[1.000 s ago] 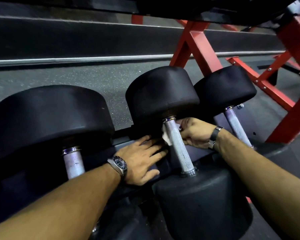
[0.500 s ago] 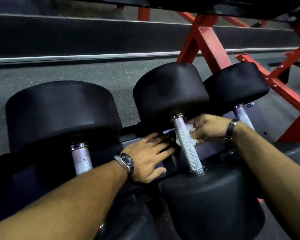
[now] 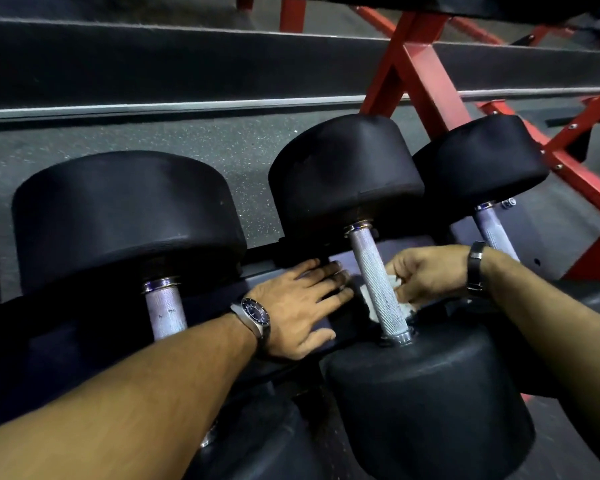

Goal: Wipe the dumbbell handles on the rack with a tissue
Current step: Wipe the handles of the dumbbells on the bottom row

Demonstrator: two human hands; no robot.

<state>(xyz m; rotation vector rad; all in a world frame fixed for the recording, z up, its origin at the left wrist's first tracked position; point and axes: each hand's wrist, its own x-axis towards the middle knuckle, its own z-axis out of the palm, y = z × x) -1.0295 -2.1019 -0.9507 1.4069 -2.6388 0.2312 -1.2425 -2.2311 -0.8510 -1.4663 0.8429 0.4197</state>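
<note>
- Your right hand (image 3: 426, 273) is curled around a white tissue (image 3: 369, 301), pressing it against the lower part of the middle handle (image 3: 378, 282), close to the near weight head.
- The tissue is crumpled; bits of it show on both sides of the handle, the rest is hidden under your fingers.
- That handle is pale, knurled metal with a shiny collar at each end, running between two black round heads.
- Your left hand (image 3: 302, 306) lies flat and open on the dark rack (image 3: 222, 299) rail just left of the handle, fingers spread, holding nothing.
- A watch (image 3: 255, 313) sits on your left wrist and a dark band (image 3: 476, 268) on your right.
- The rack holds three dumbbells side by side: the left handle (image 3: 165, 308) and right handle (image 3: 490, 226) look the same grey metal, both untouched.
- Red frame (image 3: 413, 67) bars rise behind the right end of the rack.
</note>
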